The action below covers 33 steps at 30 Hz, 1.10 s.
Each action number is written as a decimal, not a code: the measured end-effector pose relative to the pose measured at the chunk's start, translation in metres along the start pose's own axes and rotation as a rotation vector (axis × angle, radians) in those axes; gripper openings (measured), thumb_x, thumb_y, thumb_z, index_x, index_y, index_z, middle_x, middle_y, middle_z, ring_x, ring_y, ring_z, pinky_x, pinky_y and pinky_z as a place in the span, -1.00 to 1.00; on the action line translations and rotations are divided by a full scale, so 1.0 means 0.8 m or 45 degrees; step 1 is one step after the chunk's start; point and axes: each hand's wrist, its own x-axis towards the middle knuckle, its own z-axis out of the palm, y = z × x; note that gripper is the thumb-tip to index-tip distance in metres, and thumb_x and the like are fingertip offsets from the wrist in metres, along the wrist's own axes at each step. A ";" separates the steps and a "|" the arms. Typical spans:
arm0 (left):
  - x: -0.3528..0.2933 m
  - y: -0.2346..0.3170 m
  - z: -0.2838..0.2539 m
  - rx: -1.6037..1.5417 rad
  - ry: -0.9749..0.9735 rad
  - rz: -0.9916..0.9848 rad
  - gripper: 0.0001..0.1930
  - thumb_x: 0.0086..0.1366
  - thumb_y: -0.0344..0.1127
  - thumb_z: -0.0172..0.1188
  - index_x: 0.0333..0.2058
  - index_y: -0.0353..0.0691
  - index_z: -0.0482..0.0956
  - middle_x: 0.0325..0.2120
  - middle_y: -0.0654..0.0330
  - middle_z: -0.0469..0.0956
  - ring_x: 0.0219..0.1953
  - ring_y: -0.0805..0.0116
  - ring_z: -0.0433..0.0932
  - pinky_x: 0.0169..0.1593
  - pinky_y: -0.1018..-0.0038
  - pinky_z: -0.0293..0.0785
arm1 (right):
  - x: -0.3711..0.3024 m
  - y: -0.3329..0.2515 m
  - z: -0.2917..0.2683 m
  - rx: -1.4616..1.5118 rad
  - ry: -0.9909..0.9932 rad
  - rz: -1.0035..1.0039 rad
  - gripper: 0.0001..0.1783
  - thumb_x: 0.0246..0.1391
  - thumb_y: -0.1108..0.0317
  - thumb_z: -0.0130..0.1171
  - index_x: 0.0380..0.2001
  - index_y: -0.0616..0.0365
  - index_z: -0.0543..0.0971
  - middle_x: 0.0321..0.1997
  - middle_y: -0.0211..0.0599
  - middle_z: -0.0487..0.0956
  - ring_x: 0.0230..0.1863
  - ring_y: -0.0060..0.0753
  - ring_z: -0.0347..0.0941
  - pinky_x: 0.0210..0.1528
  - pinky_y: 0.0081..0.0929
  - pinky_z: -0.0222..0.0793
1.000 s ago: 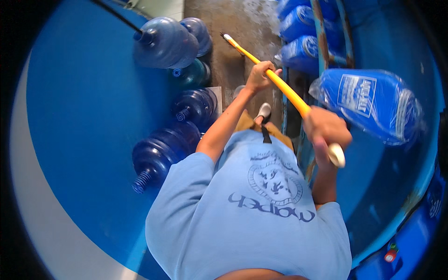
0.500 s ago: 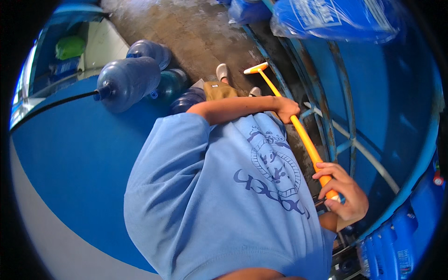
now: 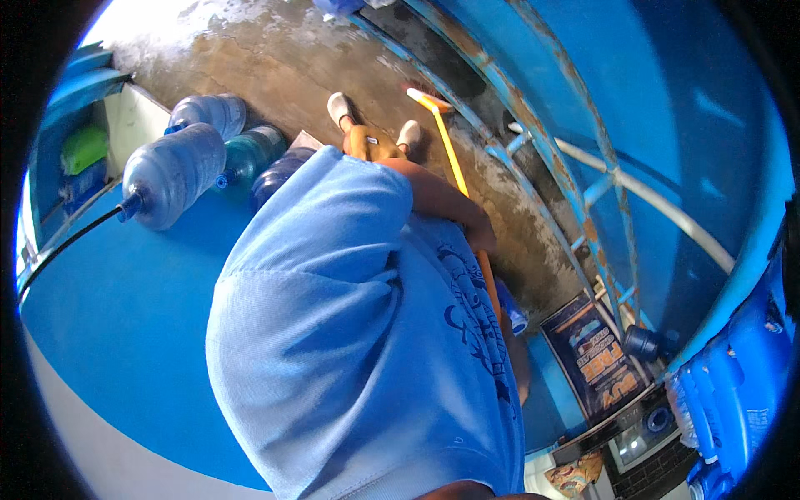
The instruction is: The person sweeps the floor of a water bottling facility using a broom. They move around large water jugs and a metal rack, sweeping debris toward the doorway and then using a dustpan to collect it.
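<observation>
A yellow-orange floor squeegee point(image 3: 451, 154) with a T-shaped head slants down from the floor toward my body. Its head rests on the concrete beside my feet, near the base of a blue railing. My left hand point(image 3: 481, 234) is closed around the handle, partly in shadow at the edge of my light blue shirt. Below that hand, the handle runs on along the shirt front until the cloth covers it. Of my right arm only a strip of skin shows beside the shirt; the right hand is hidden.
Large water jugs point(image 3: 175, 175) sit at the left by a blue surface point(image 3: 125, 317), one with a black hose or rod at its neck. A rusty blue railing point(image 3: 575, 179) borders the wet concrete floor point(image 3: 275, 62). A dark poster point(image 3: 593, 358) and blue containers point(image 3: 729, 400) are at the right.
My body and view have turned. The squeegee head appears further left and higher. My right hand, earlier on the handle's top end, has gone out of sight behind my shirt.
</observation>
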 end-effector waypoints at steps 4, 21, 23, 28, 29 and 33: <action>0.039 -0.017 0.026 0.151 -0.135 0.056 -0.68 0.01 -0.13 0.18 -0.50 -0.33 0.63 -0.51 -0.10 0.60 -0.42 -0.07 0.58 -0.31 0.06 0.47 | 0.011 0.034 0.058 0.250 -0.041 0.023 -0.46 0.13 0.47 -0.03 0.21 0.06 0.24 -0.17 -0.05 0.47 -0.25 -0.08 0.47 -0.23 -0.26 0.42; -0.243 -0.099 0.038 0.146 0.818 -0.711 -0.69 -0.16 -0.10 0.19 -0.58 -0.27 0.57 -0.62 -0.06 0.56 -0.47 -0.06 0.58 -0.32 0.16 0.53 | 0.108 -0.201 -0.052 1.001 -0.569 0.132 -0.53 0.25 0.30 -0.08 0.22 -0.03 0.20 -0.67 -0.49 0.27 -0.86 -0.62 0.15 -0.89 -0.59 0.11; -0.295 -0.088 0.025 0.156 0.778 -0.778 -0.71 -0.14 -0.12 0.17 -0.61 -0.27 0.56 -0.62 -0.08 0.55 -0.46 -0.08 0.58 -0.34 0.15 0.52 | 0.118 -0.247 -0.071 0.977 -0.562 0.271 -0.53 0.25 0.28 -0.06 0.21 -0.05 0.21 -0.66 -0.48 0.27 -0.86 -0.64 0.16 -0.89 -0.61 0.11; -0.440 -0.060 0.013 0.137 0.795 -0.975 -0.75 -0.12 -0.14 0.14 -0.62 -0.23 0.58 -0.59 -0.08 0.56 -0.45 -0.08 0.57 -0.37 0.11 0.47 | 0.171 -0.334 -0.099 0.900 -0.735 0.072 -0.66 0.27 0.24 -0.10 0.09 -0.04 0.27 -0.64 -0.52 0.27 -0.84 -0.70 0.14 -0.87 -0.64 0.13; -0.467 -0.052 0.015 0.081 0.787 -1.064 -0.75 -0.13 -0.14 0.14 -0.61 -0.22 0.59 -0.59 -0.08 0.56 -0.45 -0.08 0.57 -0.37 0.11 0.46 | 0.180 -0.347 -0.099 0.902 -0.756 0.017 -0.65 0.27 0.24 -0.10 0.10 -0.03 0.26 -0.64 -0.52 0.26 -0.84 -0.70 0.13 -0.87 -0.64 0.13; -0.513 -0.011 0.014 0.082 0.932 -1.182 -0.76 -0.19 -0.16 0.16 -0.58 -0.21 0.59 -0.58 -0.07 0.56 -0.45 -0.08 0.57 -0.38 0.09 0.46 | 0.191 -0.365 -0.114 0.778 -0.796 -0.102 -0.53 0.25 0.24 -0.09 0.21 -0.03 0.19 -0.64 -0.52 0.26 -0.84 -0.69 0.13 -0.87 -0.65 0.14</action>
